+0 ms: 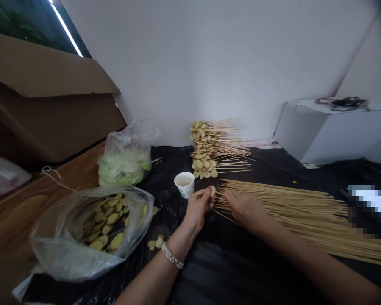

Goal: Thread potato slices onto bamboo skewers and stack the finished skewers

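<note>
A pinched left hand (199, 205) holds a round pale-yellow slice (212, 191); just beside, the closed right hand (246, 208) grips a thin tan wooden skewer (220, 194)

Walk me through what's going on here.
A person is working with both bare hands over a dark covering. The left hand pinches a pale round slice. The right hand is close by, over the tips of a spread of loose thin sticks; whether it grips one is hard to tell. Sticks already loaded with slices lie stacked beyond the hands, and more slices sit in an open plastic bag to the left.
</note>
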Motion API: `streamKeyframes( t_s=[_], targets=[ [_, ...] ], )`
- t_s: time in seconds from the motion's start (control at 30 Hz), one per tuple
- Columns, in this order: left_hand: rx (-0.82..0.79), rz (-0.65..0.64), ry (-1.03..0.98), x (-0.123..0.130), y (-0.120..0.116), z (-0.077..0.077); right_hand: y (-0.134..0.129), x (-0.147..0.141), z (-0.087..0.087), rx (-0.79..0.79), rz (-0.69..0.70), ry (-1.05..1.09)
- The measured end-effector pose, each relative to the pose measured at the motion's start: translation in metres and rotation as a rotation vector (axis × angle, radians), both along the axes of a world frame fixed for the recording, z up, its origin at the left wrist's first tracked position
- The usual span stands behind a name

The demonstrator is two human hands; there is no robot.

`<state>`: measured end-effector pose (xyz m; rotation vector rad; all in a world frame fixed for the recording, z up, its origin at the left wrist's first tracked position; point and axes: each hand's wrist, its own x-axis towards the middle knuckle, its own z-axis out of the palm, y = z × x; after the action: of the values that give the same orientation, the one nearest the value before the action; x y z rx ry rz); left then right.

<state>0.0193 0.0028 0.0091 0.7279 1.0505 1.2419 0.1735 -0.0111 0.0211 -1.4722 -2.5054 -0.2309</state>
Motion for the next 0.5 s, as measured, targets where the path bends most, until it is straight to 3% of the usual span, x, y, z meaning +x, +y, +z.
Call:
streamKeyframes(
  t_s=[0.2, 0.5],
  targets=[
    [0.006, -0.100, 0.004, 0.009, -0.005, -0.002, 0.003, -0.003, 0.000, -0.082, -0.015, 0.085],
    [0.002, -0.016, -0.026, -0.003, 0.003, 0.005, 0.006, 0.002, -0.003, -0.032, -0.009, 0.132]
  ],
)
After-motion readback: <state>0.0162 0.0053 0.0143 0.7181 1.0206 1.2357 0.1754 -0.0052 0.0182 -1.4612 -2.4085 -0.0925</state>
